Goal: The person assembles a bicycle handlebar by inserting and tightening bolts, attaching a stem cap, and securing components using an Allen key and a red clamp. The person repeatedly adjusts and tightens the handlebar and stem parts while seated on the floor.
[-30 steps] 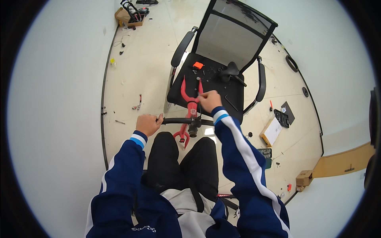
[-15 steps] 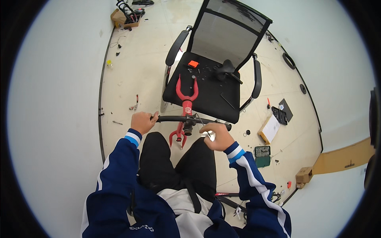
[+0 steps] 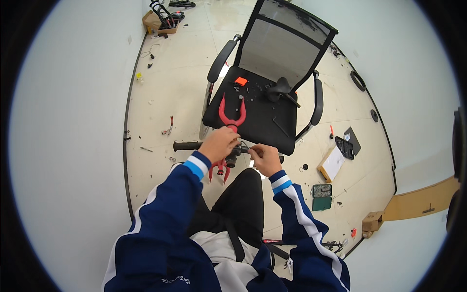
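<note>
A black handlebar [image 3: 187, 145] with a dark stem [image 3: 231, 161] lies across a red bicycle fork [image 3: 233, 122], whose prongs rest on the black chair seat [image 3: 260, 117]. Below the bar, a second red forked part [image 3: 212, 171] shows between my legs. My left hand [image 3: 218, 144] is over the stem, its fingers pinched together at the clamp; what they grip is hidden. Just right of it, my right hand [image 3: 265, 159] holds a thin metal hex key [image 3: 244, 143] that reaches toward the stem. The right part of the bar is mostly covered by this hand.
On the seat lie a bicycle saddle [image 3: 279, 90], an orange piece [image 3: 241, 81], another hex key [image 3: 280, 126] and small parts. To the right on the floor are a white-topped box [image 3: 332, 163], a black tool case [image 3: 344, 147] and a green parts case [image 3: 321, 197].
My left hand has let go of the bar's left end and moved right to the stem. My right hand has come up slightly, closer to the bar, still with the hex key.
</note>
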